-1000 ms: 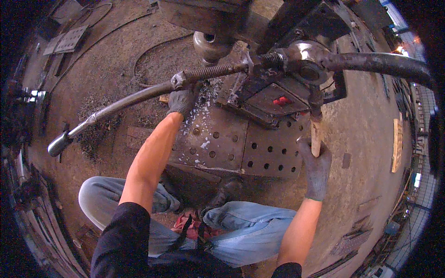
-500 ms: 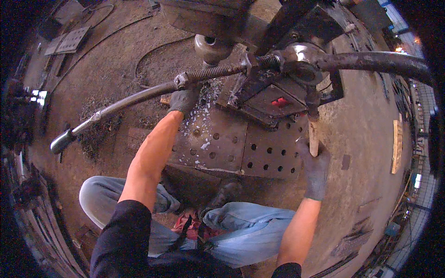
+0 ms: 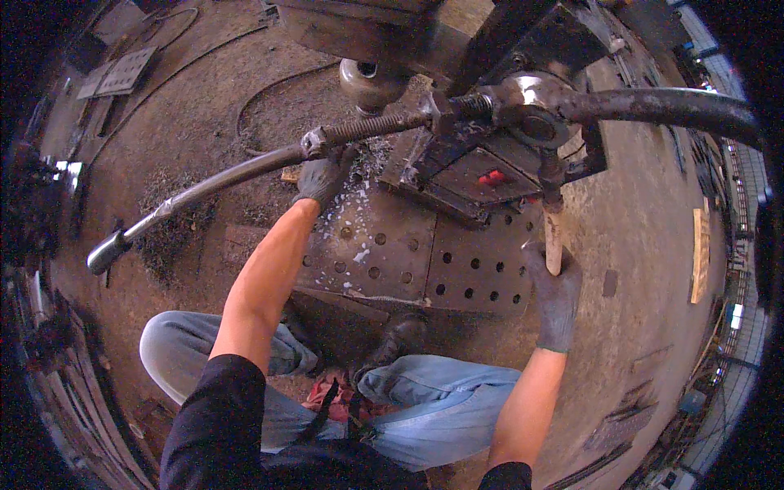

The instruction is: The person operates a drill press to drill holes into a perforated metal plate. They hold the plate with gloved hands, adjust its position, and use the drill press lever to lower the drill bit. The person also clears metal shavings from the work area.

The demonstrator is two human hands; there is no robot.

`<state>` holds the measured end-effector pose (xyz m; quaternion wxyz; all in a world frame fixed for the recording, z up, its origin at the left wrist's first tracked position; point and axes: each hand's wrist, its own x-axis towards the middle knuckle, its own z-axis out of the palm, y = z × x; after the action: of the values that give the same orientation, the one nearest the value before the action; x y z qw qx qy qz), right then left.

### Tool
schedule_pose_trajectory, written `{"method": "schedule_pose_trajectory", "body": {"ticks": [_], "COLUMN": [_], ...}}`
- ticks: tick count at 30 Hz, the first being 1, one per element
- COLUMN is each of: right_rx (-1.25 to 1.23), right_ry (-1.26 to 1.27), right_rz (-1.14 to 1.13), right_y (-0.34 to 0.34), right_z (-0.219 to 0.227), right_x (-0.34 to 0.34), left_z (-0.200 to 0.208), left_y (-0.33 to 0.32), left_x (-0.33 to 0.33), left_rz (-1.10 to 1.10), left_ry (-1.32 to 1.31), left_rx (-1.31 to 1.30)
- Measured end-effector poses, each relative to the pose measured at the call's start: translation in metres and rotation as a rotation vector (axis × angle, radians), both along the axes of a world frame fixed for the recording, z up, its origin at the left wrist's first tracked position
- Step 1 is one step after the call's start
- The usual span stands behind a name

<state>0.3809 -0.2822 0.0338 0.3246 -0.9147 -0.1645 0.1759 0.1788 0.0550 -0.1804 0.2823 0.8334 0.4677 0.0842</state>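
Note:
My left hand (image 3: 319, 180), in a grey glove, reaches in beneath a threaded metal rod (image 3: 371, 129) of the machine. Its fingers point away from me and are partly hidden under the rod, so their grip does not show. My right hand (image 3: 559, 298), also gloved, is closed around the lower end of a light wooden handle (image 3: 553, 237). That handle hangs from a dark metal joint on the machine's right side. Between my hands sits a dark, diamond-shaped metal block (image 3: 482, 175) with a small red patch on it.
A perforated steel plate (image 3: 384, 265) lies in front of my boots, spattered with whitish flecks. Metal shavings (image 3: 167, 216) are heaped at the left. A long bar with a rounded end (image 3: 110, 251) sticks out leftward. A thick curved bar (image 3: 661, 106) runs right. Wooden board (image 3: 700, 257) lies far right.
My left hand has shifted slightly under the rod, its fingers now showing farther out to the right. One boot has moved a little. My right hand stays on the wooden handle.

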Motion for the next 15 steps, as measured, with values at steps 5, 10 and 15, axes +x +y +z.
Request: {"method": "schedule_pose_trajectory", "body": {"ticks": [5, 10, 15], "right_rx": [0.003, 0.028, 0.191], "right_ry": [-0.083, -0.027, 0.016], "right_rz": [0.052, 0.014, 0.013], "right_y": [-0.007, 0.001, -0.002], "right_z": [-0.008, -0.001, -0.001], "right_x": [0.006, -0.001, -0.005], "left_z": [0.007, -0.01, -0.013], "left_y": [-0.008, -0.006, -0.008], "left_x": [0.007, 0.004, 0.013], "left_rz": [0.037, 0.013, 0.01], "left_ry": [0.055, 0.015, -0.084], "left_rx": [-0.017, 0.035, -0.017]}}
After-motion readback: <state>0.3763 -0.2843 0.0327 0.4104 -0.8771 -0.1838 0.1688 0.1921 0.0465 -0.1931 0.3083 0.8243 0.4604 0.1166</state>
